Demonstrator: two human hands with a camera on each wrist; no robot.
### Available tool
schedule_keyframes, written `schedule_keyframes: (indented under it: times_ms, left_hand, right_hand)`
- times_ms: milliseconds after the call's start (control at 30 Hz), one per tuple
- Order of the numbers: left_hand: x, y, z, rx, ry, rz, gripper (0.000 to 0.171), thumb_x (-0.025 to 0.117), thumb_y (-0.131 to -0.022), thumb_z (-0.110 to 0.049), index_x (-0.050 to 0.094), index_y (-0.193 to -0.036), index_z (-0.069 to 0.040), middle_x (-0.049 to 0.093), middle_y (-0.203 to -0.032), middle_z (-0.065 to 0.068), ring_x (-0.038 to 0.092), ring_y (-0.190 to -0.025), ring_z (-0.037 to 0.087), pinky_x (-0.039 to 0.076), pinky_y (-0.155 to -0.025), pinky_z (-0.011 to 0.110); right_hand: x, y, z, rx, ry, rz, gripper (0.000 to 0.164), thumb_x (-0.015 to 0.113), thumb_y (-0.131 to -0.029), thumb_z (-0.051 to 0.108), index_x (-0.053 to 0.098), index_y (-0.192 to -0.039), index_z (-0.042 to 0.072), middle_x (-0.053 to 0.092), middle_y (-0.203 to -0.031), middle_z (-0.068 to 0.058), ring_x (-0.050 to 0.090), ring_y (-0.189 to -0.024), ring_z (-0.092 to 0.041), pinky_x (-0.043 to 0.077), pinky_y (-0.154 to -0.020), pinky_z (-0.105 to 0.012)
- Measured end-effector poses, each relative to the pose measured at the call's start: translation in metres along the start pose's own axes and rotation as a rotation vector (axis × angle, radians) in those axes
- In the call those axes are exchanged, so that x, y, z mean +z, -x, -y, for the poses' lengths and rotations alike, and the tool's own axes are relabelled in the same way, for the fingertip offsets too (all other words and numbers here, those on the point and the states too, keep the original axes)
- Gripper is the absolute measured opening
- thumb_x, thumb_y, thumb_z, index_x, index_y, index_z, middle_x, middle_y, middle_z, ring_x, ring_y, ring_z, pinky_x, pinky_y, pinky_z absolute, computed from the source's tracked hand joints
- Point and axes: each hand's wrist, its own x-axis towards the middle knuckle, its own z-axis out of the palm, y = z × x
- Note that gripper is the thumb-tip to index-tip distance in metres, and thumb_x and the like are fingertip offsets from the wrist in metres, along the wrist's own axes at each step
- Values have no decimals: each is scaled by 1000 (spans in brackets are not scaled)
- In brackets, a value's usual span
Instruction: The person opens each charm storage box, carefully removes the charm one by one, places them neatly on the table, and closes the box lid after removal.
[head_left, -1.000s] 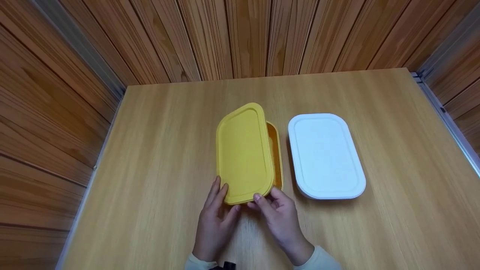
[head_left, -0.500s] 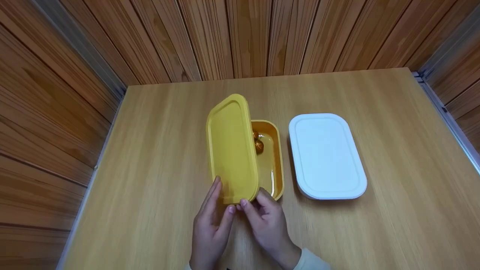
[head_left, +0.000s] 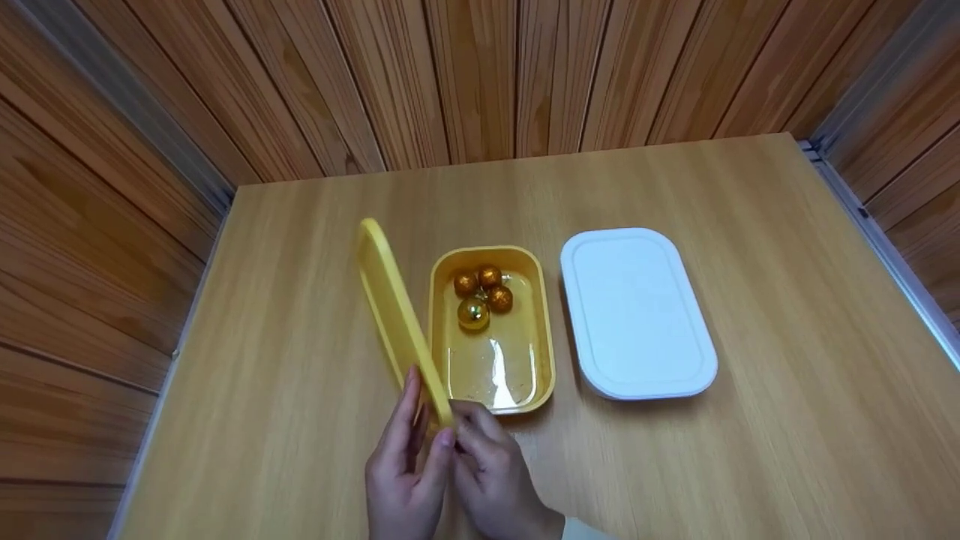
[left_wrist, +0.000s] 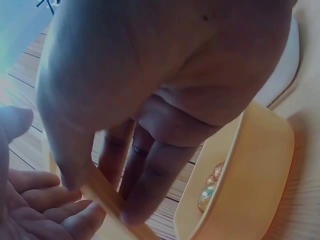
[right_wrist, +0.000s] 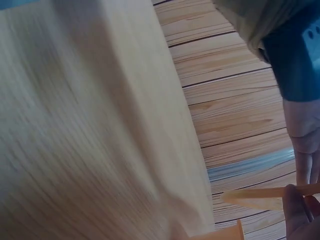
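Note:
The yellow lid (head_left: 397,322) stands steeply tilted left of the yellow box (head_left: 551,337), its long edge toward the box. My left hand (head_left: 409,472) holds its near end, long fingers along the outer face and thumb by the corner. My right hand (head_left: 495,472) pinches the same near corner; its thumb is hidden in the head view. In the left wrist view, the right hand (left_wrist: 160,80) has thumb and fingers on either side of the lid's rim (left_wrist: 110,197). Inside the box lie several shiny orange-gold balls (head_left: 474,313), grouped at the far end.
A white lidded box (head_left: 637,311) sits to the right of the yellow one, a small gap between them. The wooden table (head_left: 277,337) has a back edge along a wood-plank wall (head_left: 480,75). Metal rails (head_left: 877,225) run beside the table.
The yellow lid has swung up and left off the box, turning from nearly flat to nearly on edge. Both hands moved left with it, and the balls have come into view.

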Motion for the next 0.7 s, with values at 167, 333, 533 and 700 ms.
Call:
schedule_keyframes:
  times_ms: [167, 333, 533, 700]
  left_hand:
    - [1, 1, -4, -72, -101, -47, 58, 66, -89, 13, 47, -144, 9, 43, -151, 25, 44, -137, 25, 46, -101, 30]
    - [1, 0, -5, -177, -132, -130, 54, 71, -89, 6, 51, -139, 10, 51, -144, 24, 52, -129, 29, 49, -96, 29]
    - [-2, 1, 1, -176, -63, -257, 49, 65, -87, 17, 51, -135, 17, 60, -125, 35, 63, -116, 16, 54, -89, 28]
    - [-5, 4, 0, -408, -72, -396, 43, 64, -93, 8, 57, -135, 7, 64, -129, 23, 63, -117, 16, 54, -89, 25]
  right_hand:
    - [1, -1, 0, 13, 57, 36, 39, 59, -100, 3, 59, -138, 2, 58, -128, -4, 63, -114, -18, 57, -89, -27]
    - [3, -6, 1, -37, 117, 60, 36, 59, -100, 4, 60, -136, 0, 58, -128, -7, 63, -116, -20, 55, -93, -27]
    - [7, -12, 0, -63, 123, 73, 38, 66, -96, 8, 63, -134, 3, 60, -128, -5, 65, -108, -17, 55, -89, -22]
    - [10, -9, 0, -62, 140, 165, 42, 68, -96, 10, 61, -136, 5, 59, -134, -4, 63, -112, -16, 54, -93, -22]
